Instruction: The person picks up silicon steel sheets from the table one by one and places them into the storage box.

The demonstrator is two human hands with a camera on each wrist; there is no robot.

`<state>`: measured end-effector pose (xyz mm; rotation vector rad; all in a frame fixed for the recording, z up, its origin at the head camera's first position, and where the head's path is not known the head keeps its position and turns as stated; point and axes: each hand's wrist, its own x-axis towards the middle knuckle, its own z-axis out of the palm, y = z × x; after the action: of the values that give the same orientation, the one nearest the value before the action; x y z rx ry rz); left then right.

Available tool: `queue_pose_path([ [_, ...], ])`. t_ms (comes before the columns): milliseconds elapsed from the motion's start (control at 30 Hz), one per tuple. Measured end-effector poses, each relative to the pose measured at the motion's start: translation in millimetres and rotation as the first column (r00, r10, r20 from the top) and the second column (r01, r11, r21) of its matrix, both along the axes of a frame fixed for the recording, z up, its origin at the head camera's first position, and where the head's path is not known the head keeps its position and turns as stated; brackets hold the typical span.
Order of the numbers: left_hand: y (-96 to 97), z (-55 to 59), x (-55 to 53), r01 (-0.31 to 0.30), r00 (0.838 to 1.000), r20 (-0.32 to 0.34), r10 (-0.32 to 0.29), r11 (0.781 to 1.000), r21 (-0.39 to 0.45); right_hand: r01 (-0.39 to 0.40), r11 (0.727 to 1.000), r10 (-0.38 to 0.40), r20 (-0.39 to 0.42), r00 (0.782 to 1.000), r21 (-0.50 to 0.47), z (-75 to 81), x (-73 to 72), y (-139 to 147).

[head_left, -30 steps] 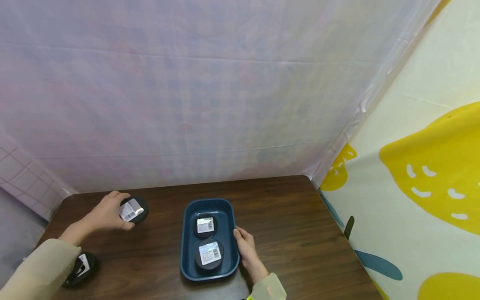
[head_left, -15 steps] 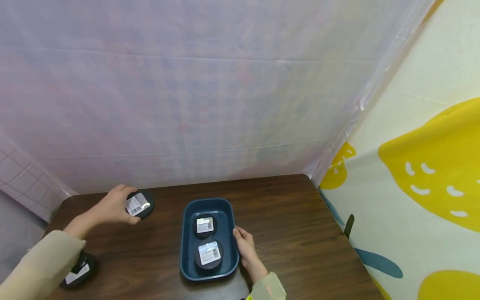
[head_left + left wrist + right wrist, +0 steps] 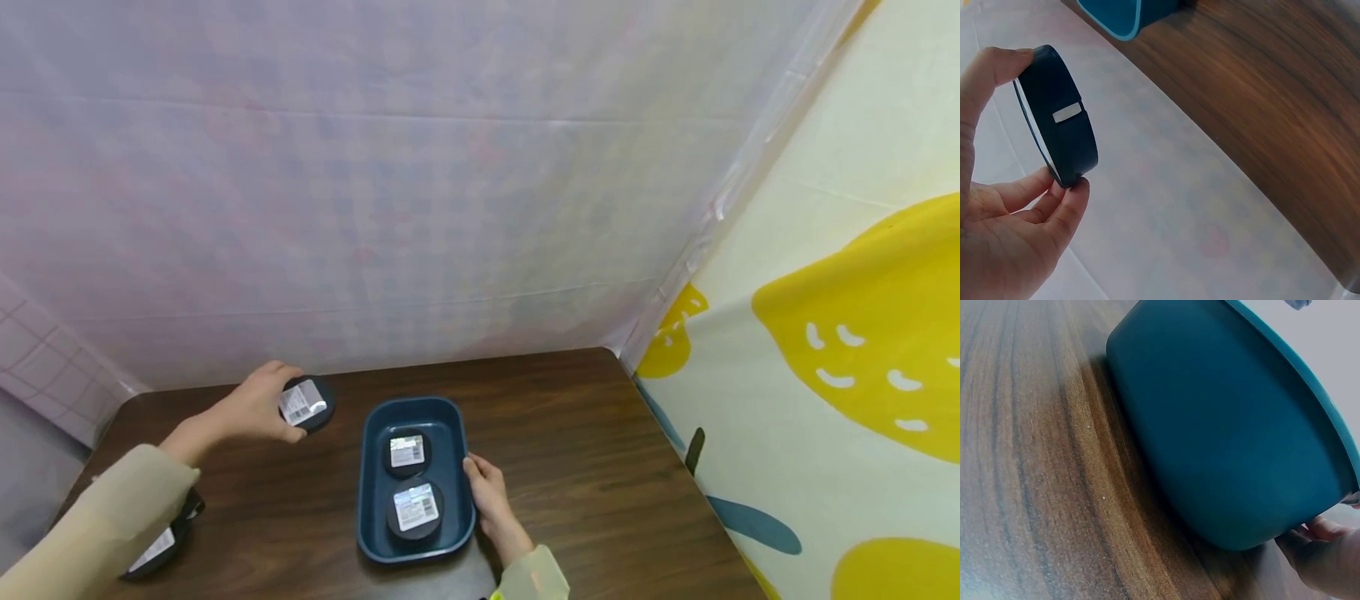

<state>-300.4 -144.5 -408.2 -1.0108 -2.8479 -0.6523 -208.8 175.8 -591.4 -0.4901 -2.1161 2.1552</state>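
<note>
My left hand (image 3: 255, 408) holds a flat, round black case (image 3: 321, 408) with a white label, over the left part of the table. In the left wrist view the case (image 3: 1059, 119) is edge-on, thumb at one side and fingertips at the other, with a small white tab on its rim. A blue rectangular tray (image 3: 363, 492) stands right of it, with two similar labelled cases inside, a far one (image 3: 407, 468) and a near one (image 3: 412, 530). At the tray's right side my right hand (image 3: 491, 497) grips the rim; in the right wrist view its fingers reach the tray wall (image 3: 1222, 437).
Another black labelled case (image 3: 161, 554) lies on the table at the near left, partly covered by the left sleeve (image 3: 112, 512). The dark wood table (image 3: 585, 467) meets a pale curtain (image 3: 375, 250) at the back, and a lemon-print cloth (image 3: 825, 417) hangs on the right.
My left hand has carried its black case to the right and slightly farther back, nearer the tray. The right hand keeps its hold on the tray, which has stayed in place.
</note>
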Motion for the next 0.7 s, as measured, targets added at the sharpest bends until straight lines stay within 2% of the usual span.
queue_pose_path([
  [433, 20.3, 2.5, -0.9, 0.077, 0.997, 0.012, -0.077, 0.997, 0.004, 0.007, 1.000, -0.007, 0.004, 1.000, -0.011, -0.8, 0.0, -5],
  [700, 37.6, 4.4, -0.3, 0.080, 0.997, -0.005, -0.081, 0.996, -0.047, 0.011, 1.000, -0.011, -0.005, 1.000, -0.005, 0.4, 0.7, -8],
])
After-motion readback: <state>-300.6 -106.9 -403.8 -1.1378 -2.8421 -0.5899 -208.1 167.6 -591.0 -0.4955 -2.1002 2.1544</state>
